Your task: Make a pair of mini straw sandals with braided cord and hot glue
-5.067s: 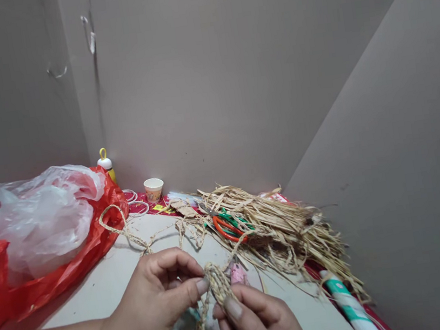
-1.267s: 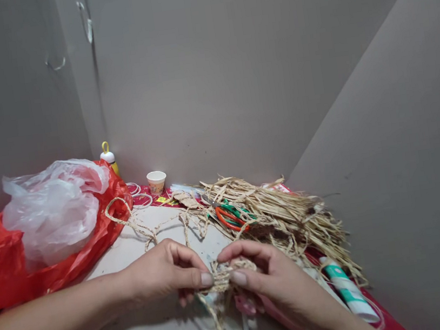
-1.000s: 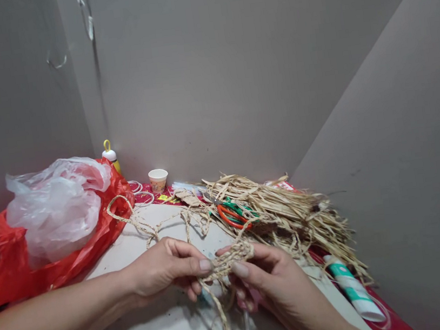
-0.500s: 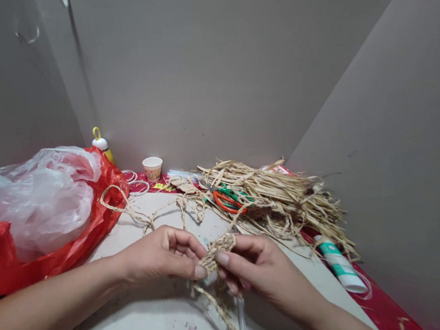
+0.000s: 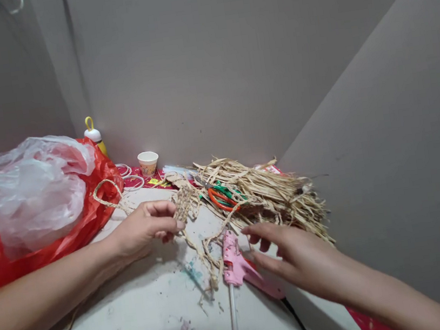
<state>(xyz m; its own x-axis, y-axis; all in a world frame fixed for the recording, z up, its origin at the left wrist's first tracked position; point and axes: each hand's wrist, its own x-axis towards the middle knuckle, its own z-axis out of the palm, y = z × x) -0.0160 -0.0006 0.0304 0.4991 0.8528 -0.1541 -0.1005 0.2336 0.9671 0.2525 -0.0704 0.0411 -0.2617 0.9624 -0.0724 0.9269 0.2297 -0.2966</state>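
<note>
Left hand (image 5: 148, 224) pinches the braid (image 5: 184, 200), likely light and soft, best held by its edge; right hand (image 5: 289, 251), unclasped, hangs at three o'clock from the glue gun (image 5: 232, 261).

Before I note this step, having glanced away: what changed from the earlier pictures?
The right hand has let go of the braided piece and moved right, open, beside the glue gun. The left hand has carried the piece leftward and farther out. Scissors, straw bundle and cup stayed put.
</note>
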